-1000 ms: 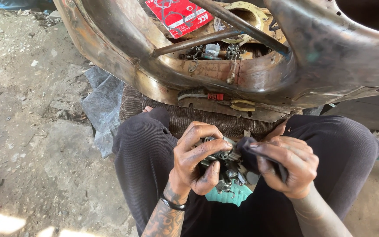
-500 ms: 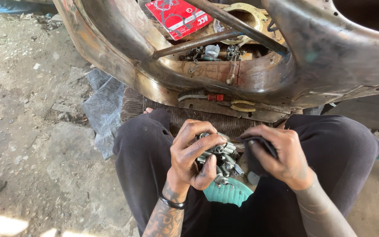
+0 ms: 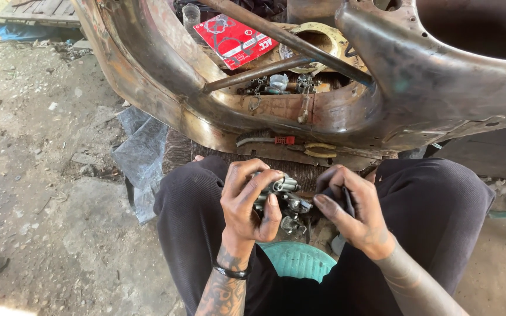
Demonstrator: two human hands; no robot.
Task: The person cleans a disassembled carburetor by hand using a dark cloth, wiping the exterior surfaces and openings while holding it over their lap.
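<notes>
Head cam: left hand (image 3: 246, 202) palm-up over lap, wrist bent, fingers curled tight round a grey metal carburettor-like part (image 3: 285, 202) at frame centre. Right hand (image 3: 355, 210) at 3 o'clock of the part, fingers pinching a small dark piece against it. Rusty metal frame (image 3: 165, 88) at 12, teal stool (image 3: 300, 260) at 6.

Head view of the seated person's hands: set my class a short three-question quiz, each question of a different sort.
1. True or false: the left hand grips a small grey metal engine part.
2. Which lies nearest the yellow-handled pliers? A) wire brush B) red packet
3. Name the colour of the round stool between the legs.

Key: 1 true; 2 A; 3 green.
</notes>
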